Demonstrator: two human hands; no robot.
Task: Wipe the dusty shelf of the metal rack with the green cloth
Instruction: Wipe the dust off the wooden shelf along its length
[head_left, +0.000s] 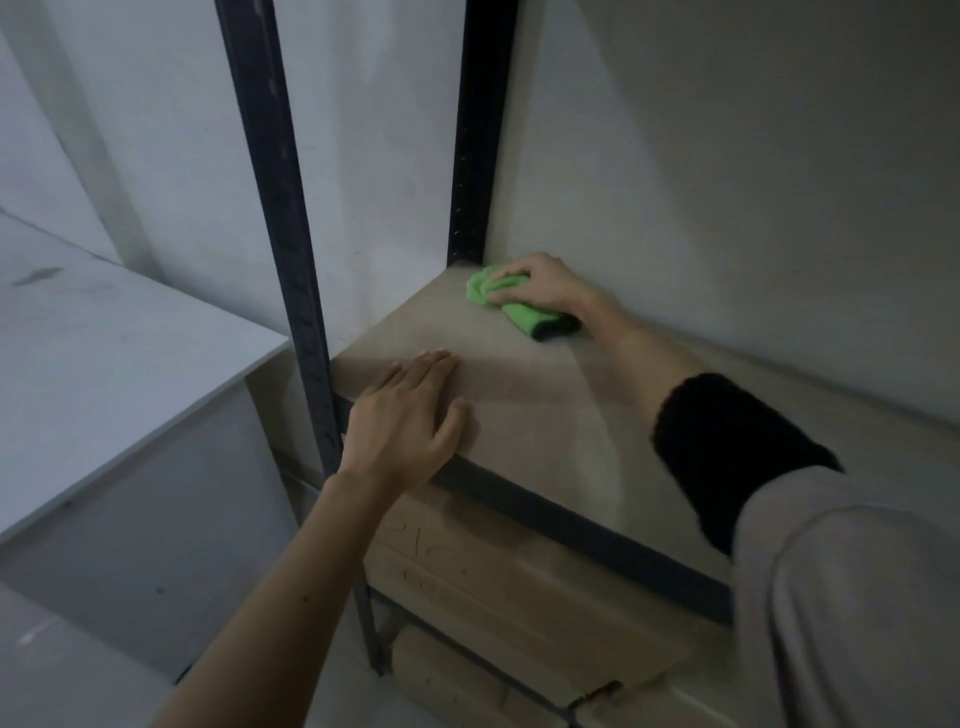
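The brown board shelf (545, 405) of the dark metal rack (275, 218) fills the middle of the view. At its far left corner, close to the rear post, lies the bunched green cloth (511, 306) with a dark edge. My right hand (540, 286) covers the cloth and grips it, fingers curled over its top, pressing it on the shelf beside the wall. My left hand (410, 415) lies flat on the shelf's near left corner, fingers straight, thumb near the front rail.
A white table (119, 343) stands left of the rack. Pale walls (727, 156) close in behind and to the left of the rack. Cardboard boxes (483, 577) with handwriting sit below the shelf. The dark front rail (582, 525) runs along the shelf's near edge.
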